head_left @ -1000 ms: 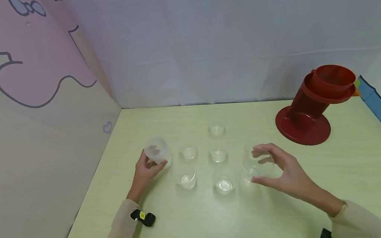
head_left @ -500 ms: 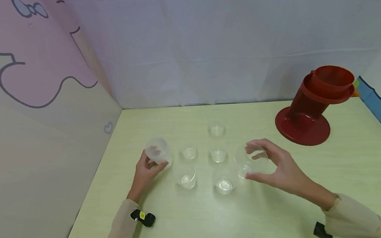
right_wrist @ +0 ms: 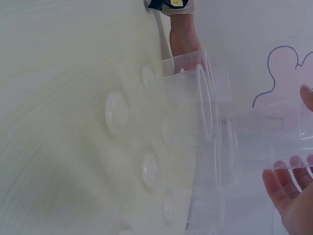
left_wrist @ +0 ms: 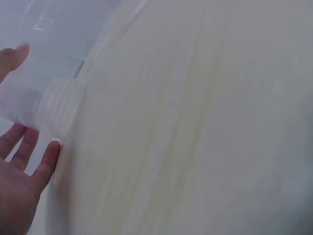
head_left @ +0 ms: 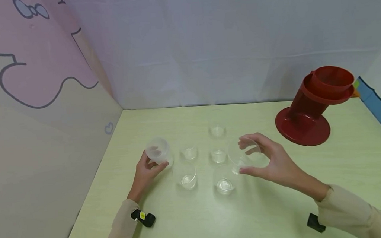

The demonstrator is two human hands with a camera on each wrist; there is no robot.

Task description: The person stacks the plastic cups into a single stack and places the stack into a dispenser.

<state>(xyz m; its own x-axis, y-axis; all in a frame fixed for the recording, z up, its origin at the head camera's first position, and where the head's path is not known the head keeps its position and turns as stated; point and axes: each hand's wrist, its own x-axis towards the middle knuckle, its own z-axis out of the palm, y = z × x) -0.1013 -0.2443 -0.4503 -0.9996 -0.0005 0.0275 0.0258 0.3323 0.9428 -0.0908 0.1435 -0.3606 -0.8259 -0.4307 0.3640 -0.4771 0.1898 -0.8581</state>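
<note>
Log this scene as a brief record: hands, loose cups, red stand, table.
left hand: grips what looks like a cup stack
right hand: holds a single cup, clear
loose cups: five, clear, upright, between the hands
red stand: far right of the table
table: pale yellow-green
</note>
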